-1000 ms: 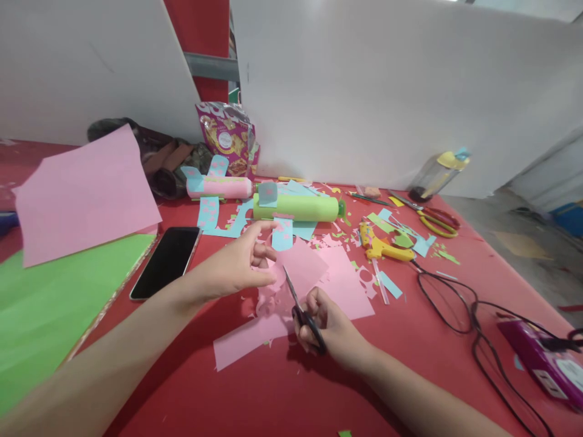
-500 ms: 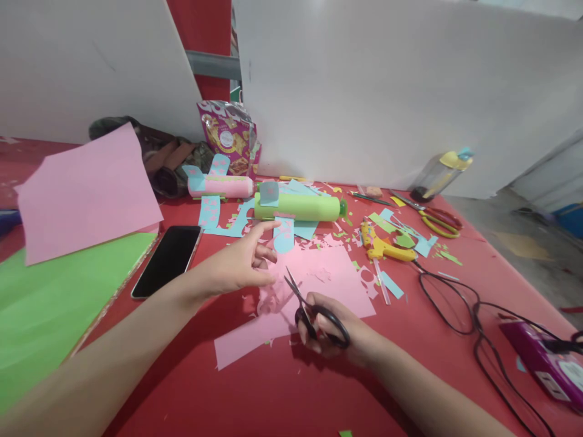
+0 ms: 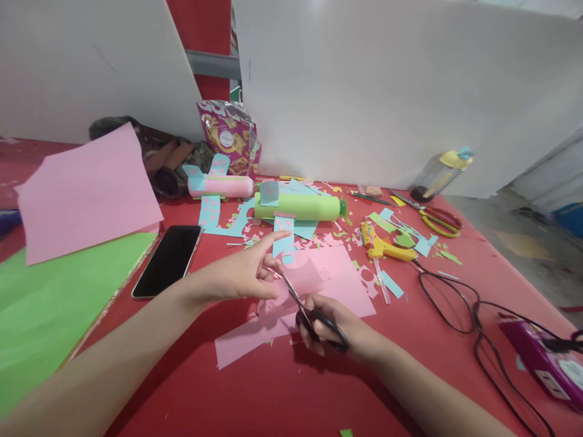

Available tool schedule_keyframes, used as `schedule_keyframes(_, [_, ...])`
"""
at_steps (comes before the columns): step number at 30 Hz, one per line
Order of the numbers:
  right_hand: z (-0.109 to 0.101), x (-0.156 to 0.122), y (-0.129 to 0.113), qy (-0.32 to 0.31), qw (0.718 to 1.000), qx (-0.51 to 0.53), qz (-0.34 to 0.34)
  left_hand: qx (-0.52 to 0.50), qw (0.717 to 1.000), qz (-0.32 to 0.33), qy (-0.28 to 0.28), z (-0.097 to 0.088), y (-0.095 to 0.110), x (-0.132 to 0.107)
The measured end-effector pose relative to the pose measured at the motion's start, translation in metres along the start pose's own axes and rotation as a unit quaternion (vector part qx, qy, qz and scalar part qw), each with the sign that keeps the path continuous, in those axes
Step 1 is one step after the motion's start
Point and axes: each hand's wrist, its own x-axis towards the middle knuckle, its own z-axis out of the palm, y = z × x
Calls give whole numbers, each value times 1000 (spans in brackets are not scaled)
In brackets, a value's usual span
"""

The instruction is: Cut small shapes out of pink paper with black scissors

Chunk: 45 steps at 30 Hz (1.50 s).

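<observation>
My right hand (image 3: 325,328) has its fingers through the black handles of a pair of scissors (image 3: 296,292). The blades point up and left, close together, with their tips near the fingers of my left hand (image 3: 248,270). My left hand has its index finger stretched out and its other fingers curled at the edge of a small pink paper piece (image 3: 306,276); the exact grip is partly hidden. Beneath both hands lies a larger pink sheet (image 3: 350,291) with cut-outs. Just beyond is a green paper-covered tube (image 3: 310,207) with light blue fins.
A pink tube (image 3: 228,186) lies behind, beside a snack bag (image 3: 230,136). To the left are a phone (image 3: 167,261) and pink and green sheets. A yellow glue gun (image 3: 387,249), its cable, red-and-yellow-handled scissors (image 3: 439,221), a bottle (image 3: 439,176) and a purple power strip (image 3: 542,361) occupy the right.
The scissor blades have come closer together and their tips are now nearer my left fingers. The small pink paper piece has swung up to the right of my left hand, which has shifted slightly.
</observation>
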Motion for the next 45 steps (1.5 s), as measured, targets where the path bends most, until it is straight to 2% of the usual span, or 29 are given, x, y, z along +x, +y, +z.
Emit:
schedule_keyframes(8, [2, 1, -2, 11, 1000, 0, 14, 0, 1000, 6, -13, -3, -5, 1])
schedule_keyframes(15, [4, 2, -4, 49, 999, -15, 10, -16, 999, -2, -30, -4, -3, 3])
schedule_keyframes(21, [5, 5, -3, 118, 991, -12, -64, 11, 1000, -5, 13, -4, -4, 8])
schedule_keyframes(23, [4, 6, -2, 127, 988, -4, -85, 24, 1000, -2, 1, -4, -7, 11])
schedule_keyframes(27, [1, 7, 0, 139, 985, -6, -100, 66, 996, 6, -51, -1, -14, 15])
schedule_keyframes(31, [0, 7, 1, 153, 983, -11, -104, 119, 990, 14, -77, 4, -19, 18])
schedule_keyframes(34, [1, 8, 1, 175, 979, -10, -106, 208, 977, 3, -47, 5, -22, 20])
schedule_keyframes(37, [1, 10, 2, 210, 972, -24, -101, 304, 952, 33, -7, 4, -24, 22])
schedule_keyframes(40, [3, 11, 3, 223, 969, -35, -99, 318, 946, 60, -26, 5, -25, 23])
schedule_keyframes(45, [4, 11, 4, 201, 973, -51, -101, 319, 945, 68, -39, 12, -30, 23])
